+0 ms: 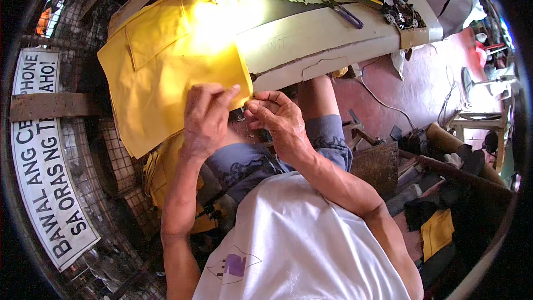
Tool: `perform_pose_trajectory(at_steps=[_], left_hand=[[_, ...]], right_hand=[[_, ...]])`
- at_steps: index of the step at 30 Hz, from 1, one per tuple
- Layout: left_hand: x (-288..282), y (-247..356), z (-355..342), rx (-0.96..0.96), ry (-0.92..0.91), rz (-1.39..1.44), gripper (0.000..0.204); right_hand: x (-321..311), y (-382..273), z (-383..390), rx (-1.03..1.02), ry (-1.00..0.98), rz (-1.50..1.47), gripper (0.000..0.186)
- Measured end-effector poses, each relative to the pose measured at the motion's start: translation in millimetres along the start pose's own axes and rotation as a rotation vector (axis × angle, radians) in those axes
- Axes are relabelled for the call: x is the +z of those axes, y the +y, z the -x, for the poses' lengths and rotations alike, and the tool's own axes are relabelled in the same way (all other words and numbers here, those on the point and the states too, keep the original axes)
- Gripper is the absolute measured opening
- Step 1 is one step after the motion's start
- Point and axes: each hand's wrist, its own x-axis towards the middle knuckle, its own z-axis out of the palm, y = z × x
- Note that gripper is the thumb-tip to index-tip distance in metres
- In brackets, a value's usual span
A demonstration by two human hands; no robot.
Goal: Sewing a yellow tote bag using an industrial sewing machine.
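A yellow cloth piece (pixel 150 83) with a stitched pocket-like panel drapes over the near left edge of a worn white worktable (pixel 333 39). My left hand (pixel 208 114) is in front of the cloth's lower right part, its fingers curled and slightly blurred. Beside the cloth's right corner, my right hand (pixel 277 122) pinches thumb and forefinger together. Whatever either set of fingertips holds is too small or hidden to make out. Bright lamp light washes out the upper part of the cloth.
Purple-handled snips (pixel 345 14) and a cluster of small metal parts (pixel 401 11) lie on the table. A lettered sign (pixel 50 189) hangs along wire mesh at left. More yellow cloth (pixel 165 175) hangs below; a yellow scrap (pixel 437 233) lies at lower right. A cable (pixel 383 100) crosses the reddish floor.
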Motion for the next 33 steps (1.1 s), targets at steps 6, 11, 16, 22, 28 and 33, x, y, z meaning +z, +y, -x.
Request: perform_pose_trajectory(at_steps=[6,11,16,22,28,33], left_hand=[[-7,0,-6,-0.227,0.052,0.274,0.051],[-5,-1,-3,-0.102,-0.056,0.150,0.045],[1,-3,3,-0.012,-0.118,0.044,0.049],[2,-5,4,0.039,-0.105,0.039,0.052],[0,-5,3,0.064,-0.130,0.039,0.042],[1,-5,4,0.064,-0.137,0.038,0.050]], right_hand=[[6,6,10,0.183,-0.047,-0.002,0.041],[4,17,-7,0.183,-0.129,-0.201,0.033],[-3,17,-10,0.104,-0.120,-0.151,0.027],[-4,12,-11,0.081,-0.112,-0.060,0.024],[-3,10,-11,0.051,-0.095,0.045,0.023],[-1,9,-10,0.049,-0.077,0.061,0.026]])
